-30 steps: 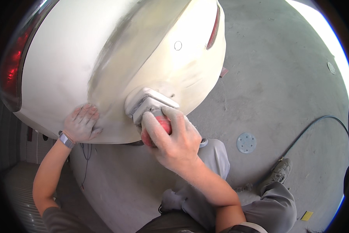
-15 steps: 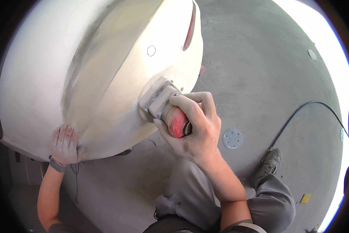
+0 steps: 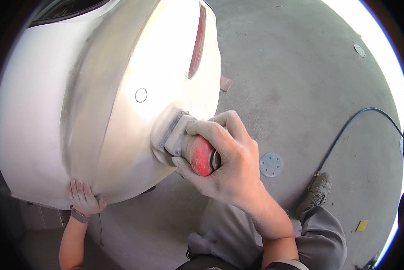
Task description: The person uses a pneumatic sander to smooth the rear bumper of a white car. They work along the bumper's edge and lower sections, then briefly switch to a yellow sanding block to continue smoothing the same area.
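Gray floor, perforated sanding disc lying on it. Right hand: fingers curled firmly round red-capped power sander, pad against pale car bumper. Sander's long axis slants, pad end upper left, red cap lower right. Left hand: fingers extended, slightly parted, laid against bumper's lower-left edge.

The left hand lies flat at eight o'clock, fingers toward eleven; the right hand curls in a grip, forearm running toward five.
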A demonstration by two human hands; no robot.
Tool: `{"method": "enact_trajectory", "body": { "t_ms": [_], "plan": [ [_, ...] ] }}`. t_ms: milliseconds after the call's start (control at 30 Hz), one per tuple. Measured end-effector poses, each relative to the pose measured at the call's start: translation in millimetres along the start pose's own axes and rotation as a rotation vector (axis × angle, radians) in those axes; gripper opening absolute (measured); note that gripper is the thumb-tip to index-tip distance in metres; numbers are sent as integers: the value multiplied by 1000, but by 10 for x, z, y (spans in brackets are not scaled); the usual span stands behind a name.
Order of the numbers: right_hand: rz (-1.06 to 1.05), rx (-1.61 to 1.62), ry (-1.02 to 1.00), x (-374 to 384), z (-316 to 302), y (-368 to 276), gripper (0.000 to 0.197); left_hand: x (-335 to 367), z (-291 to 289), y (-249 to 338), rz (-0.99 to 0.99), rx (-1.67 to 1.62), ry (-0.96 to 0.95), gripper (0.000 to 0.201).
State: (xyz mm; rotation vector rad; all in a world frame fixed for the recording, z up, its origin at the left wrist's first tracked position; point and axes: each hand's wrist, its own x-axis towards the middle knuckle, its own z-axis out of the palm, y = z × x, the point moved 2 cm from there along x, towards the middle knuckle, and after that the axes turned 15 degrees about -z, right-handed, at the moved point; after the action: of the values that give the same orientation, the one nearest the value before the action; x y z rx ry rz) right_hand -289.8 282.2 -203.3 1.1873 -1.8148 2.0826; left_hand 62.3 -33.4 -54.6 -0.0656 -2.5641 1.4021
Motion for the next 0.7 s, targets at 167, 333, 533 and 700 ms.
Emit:
{"method": "enact_trajectory", "body": {
  "t_ms": [167, 333, 533, 700],
  "plan": [
    [21, -7, -17, 79, -85, 263, 49, -91, 5, -17, -5, -3, 36, 92],
    [9, 14, 1, 341, -217, 431, 47, -135, -1, -51, -18, 30, 3, 101],
    [-2, 12, -70, 455, -227, 478, 46, -136, -32, -35, -46, 33, -12, 108],
    [-13, 25, -45, 522, -263, 562, 45, -109, -48, -20, -27, -7, 24, 99]
  ]
}}
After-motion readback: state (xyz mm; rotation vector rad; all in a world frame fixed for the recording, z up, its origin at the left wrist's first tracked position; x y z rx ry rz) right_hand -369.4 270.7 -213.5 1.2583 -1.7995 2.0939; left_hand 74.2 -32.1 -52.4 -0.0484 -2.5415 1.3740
